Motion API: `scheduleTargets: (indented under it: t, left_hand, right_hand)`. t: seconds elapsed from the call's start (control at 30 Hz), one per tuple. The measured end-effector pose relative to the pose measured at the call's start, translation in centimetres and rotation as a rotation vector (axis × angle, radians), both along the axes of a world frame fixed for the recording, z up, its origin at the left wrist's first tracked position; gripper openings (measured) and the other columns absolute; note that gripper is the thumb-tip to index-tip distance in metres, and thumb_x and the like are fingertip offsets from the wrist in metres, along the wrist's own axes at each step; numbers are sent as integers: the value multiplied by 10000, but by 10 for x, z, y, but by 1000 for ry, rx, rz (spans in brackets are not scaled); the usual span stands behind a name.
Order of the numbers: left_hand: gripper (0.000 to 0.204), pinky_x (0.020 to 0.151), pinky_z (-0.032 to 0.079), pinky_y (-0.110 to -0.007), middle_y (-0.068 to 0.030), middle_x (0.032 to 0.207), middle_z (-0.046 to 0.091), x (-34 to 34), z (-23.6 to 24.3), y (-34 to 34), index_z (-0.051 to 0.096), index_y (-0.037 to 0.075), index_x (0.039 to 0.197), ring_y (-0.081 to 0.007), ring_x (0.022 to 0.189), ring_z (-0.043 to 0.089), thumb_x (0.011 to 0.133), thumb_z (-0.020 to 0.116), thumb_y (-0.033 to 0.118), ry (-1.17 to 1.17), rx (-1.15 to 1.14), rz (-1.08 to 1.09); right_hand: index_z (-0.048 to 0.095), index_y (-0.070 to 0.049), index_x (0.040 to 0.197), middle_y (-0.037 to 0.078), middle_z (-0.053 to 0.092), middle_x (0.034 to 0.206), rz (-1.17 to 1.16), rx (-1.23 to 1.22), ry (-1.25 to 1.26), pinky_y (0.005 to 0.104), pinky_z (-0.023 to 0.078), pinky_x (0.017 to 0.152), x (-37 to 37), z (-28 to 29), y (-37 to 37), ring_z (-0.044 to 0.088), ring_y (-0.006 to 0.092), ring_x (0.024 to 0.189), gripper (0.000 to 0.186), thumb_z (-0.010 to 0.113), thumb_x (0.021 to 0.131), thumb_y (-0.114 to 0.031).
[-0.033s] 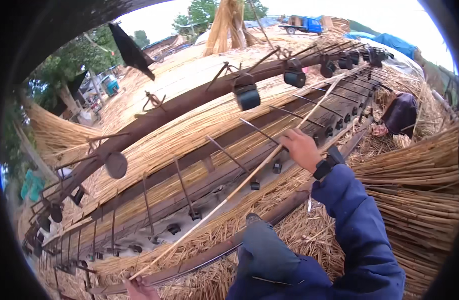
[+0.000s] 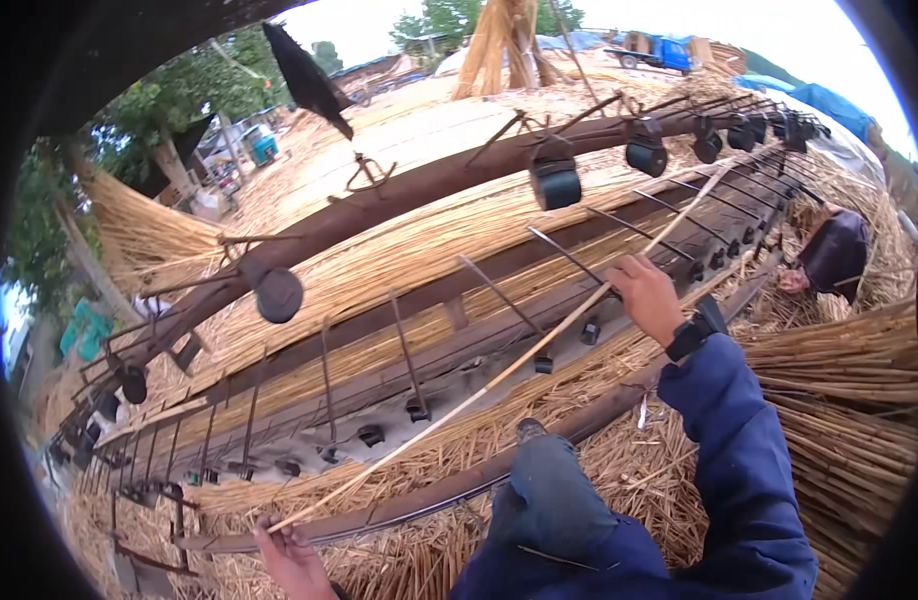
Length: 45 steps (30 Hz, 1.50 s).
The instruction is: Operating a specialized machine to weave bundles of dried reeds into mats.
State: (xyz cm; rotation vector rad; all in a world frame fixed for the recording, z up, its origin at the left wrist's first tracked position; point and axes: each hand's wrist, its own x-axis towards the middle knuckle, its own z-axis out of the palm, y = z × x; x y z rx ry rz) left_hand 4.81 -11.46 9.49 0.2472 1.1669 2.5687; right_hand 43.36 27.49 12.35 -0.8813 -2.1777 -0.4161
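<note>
The view has shifted, a reed (image 2: 494,382) held slantwise between both hands (image 2: 647,298).

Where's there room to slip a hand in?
Perhaps between the metal rods left of the right hand, above the held reed stalk; also the grey strip between black weights. Crowded: both row ends, where rods bunch, and the reed pile beside the right sleeve.

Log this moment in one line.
left hand: holds reed near one end; right hand: holds reed farther along; nearby: metal rods
</note>
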Motion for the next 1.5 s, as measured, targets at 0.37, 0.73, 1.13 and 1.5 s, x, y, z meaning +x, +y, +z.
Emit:
scheduleTargets:
  t: [0.37, 0.73, 1.13, 1.5]
  left_hand:
    - [124, 593, 434, -246, -52, 833, 557, -58, 15, -17, 495, 61, 955, -114, 660, 495, 934, 454, 176, 27, 182, 204]
    - [129, 564, 444, -252, -72, 820, 557, -194, 15, 97, 495, 26, 955, -136, 644, 496, 930, 416, 126, -54, -7, -57]
    - [323, 605, 476, -319, -96, 786, 552, -199, 4, 169, 475, -65, 1059, -235, 662, 576, 793, 583, 84, 252, -482, -20]
    - [230, 694, 475, -304, -122, 912, 560, 45, -80, 104, 538, 20, 1020, -226, 795, 584, 791, 560, 18, 1080, -557, -209]
  right_hand:
    - [565, 36, 903, 182, 554, 916, 69, -72, 95, 389, 430, 743, 2, -18, 43, 522, 376, 876, 183, 511, 730, 63]
    - [501, 6, 1111, 193, 507, 1117, -66, 9, 119, 400, 404, 857, 8, -35, 75, 490, 382, 1035, 327, 504, 788, 56]
    - [518, 3, 977, 175, 540, 973, -41, -121, 162, 401, 423, 736, 2, -20, 52, 529, 386, 870, 228, 538, 755, 51]
    - [527, 25, 1015, 197, 517, 991, 163, 54, 220, 453, 385, 818, -23, -45, -78, 488, 375, 936, 230, 489, 789, 37]
